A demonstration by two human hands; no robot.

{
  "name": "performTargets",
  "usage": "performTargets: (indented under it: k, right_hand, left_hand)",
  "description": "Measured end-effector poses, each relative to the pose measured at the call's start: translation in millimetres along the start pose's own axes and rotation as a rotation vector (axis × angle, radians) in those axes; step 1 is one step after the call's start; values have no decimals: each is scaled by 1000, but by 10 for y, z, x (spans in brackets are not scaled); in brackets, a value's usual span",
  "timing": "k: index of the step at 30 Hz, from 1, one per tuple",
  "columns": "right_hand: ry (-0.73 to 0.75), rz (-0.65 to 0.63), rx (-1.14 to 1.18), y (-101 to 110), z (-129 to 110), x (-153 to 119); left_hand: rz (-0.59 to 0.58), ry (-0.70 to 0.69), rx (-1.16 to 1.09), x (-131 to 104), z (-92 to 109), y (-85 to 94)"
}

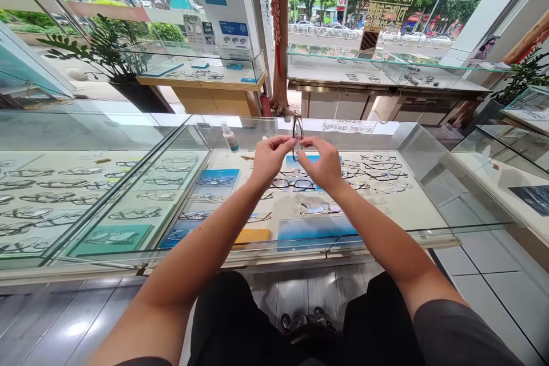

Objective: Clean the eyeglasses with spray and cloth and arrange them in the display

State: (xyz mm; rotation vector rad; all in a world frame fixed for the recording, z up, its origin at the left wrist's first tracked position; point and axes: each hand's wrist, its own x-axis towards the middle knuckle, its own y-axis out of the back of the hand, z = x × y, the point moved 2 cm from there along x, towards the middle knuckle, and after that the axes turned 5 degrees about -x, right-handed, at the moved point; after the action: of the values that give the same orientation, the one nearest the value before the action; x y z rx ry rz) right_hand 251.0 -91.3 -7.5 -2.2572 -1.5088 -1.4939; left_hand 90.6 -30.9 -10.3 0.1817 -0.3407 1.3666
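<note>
A pair of dark-framed eyeglasses [298,126] is held up on edge above the glass display counter [381,131]. My left hand [271,155] pinches it from the left with thumb and fingertips. From the right, my right hand [321,161] is closed on it too, thumb and forefinger meeting at the frame. Fine details of the lenses and temples are too small to tell. Below my hands, dark round-lensed glasses [294,185] lie inside the case, and thin-rimmed glasses [321,207] rest nearer to me.
A white spray bottle [230,137] stands on the counter left of my hands. Rows of glasses [55,184] fill the case at left. Across the aisle are more showcases [343,77], a potted plant [131,77] and a red fire extinguisher [265,106]. My knees are close to the counter's front edge.
</note>
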Motion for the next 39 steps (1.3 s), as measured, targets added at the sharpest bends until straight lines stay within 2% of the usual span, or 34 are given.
performTargets:
  k: [2, 4, 6, 8, 10, 12, 14, 16, 19, 22, 26, 29, 31, 32, 34, 35, 36, 37, 38, 39]
  right_hand:
    - [8, -10, -29, 65, 14, 64]
    - [15, 40, -47, 219, 4, 134]
    - [-27, 134, -74, 467, -41, 142]
    - [-93, 190, -53, 769, -133, 24]
    - [-157, 153, 30, 1063, -258, -242]
    - [-210, 114, 89, 1318, -385, -627]
    - [-277, 75, 137, 1510, -480, -1070]
    - [-348, 15, 172, 1634, -543, -1512]
    - [-421, -90, 212, 1737, -617, -2091]
    - [-551, -139, 236, 1783, -660, -2539]
    - [-755, -78, 261, 1725, -599, -2977]
    - [-938, 41, 383, 1543, -430, -3245]
    - [-1119, 88, 595, 1356, -284, -3408]
    - [-1223, 88, 706, 1255, -212, -3481]
    - [-1319, 70, 788, 1091, -83, -3581]
    - [-1354, 69, 809, 1030, -26, -3613]
    - [-1379, 73, 821, 984, 21, -3631]
    - [-1402, 83, 833, 954, 56, -3638]
    - [-1419, 94, 845, 940, 76, -3634]
    - [-1426, 107, 856, 942, 79, -3619]
  left_hand:
    - [-12, -118, 130, 65, -13, 69]
    - [-37, -219, 345, 129, -6, 130]
    - [-65, -284, 553, 199, 21, 162]
    - [-129, -293, 771, 281, 57, 140]
    - [-252, -242, 999, 372, 79, 63]
    - [-378, -149, 1200, 458, 75, -43]
    - [-505, -51, 1345, 518, 42, -158]
    - [-583, 6, 1419, 546, -2, -260]
    - [-612, 30, 1446, 540, -66, -369]
    - [-615, 48, 1454, 513, -111, -437]
    - [-596, 76, 1463, 510, -110, -494]
    - [-537, 72, 1472, 459, 9, -505]
    - [-397, -9, 1403, 287, 169, -489]
    - [-293, -80, 1314, 129, 257, -473]
    - [-182, -206, 1044, -367, 366, -436]
    - [-206, -203, 888, -695, 351, -421]
    - [-279, -152, 726, -1059, 277, -415]
    - [-389, -40, 566, -1447, 141, -422]
    - [-482, 141, 415, -1836, -50, -436]
    - [-533, 399, 263, -2211, -289, -457]
